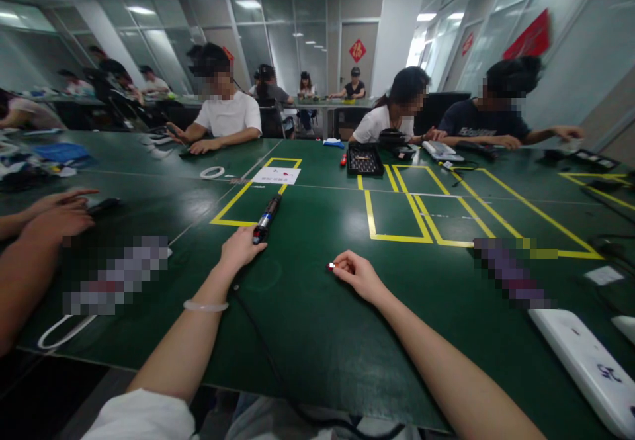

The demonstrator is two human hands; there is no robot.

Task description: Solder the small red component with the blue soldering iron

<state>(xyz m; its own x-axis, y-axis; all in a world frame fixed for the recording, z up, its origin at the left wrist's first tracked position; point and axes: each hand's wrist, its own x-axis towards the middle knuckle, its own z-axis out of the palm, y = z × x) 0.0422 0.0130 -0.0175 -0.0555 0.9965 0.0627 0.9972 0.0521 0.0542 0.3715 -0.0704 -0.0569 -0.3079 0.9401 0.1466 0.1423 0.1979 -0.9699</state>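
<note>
My left hand (241, 251) is closed at the near end of a dark cylindrical tool (268, 215) with a blue and silver band; its kind is unclear. The tool points away from me at a slant over the green table. To the right, my right hand (360, 276) pinches a small red and white piece (330, 266), too small to name, between thumb and fingertips. A black cord (258, 331) runs from beside my left wrist toward the table's near edge.
Yellow tape outlines (399, 237) mark the green table (307, 334). A white paper sheet (276, 175) lies beyond the tool, and a black tray (365, 160) farther back. A white power strip (585, 367) is at right. Another person's hands (62, 215) are at left; several people sit around.
</note>
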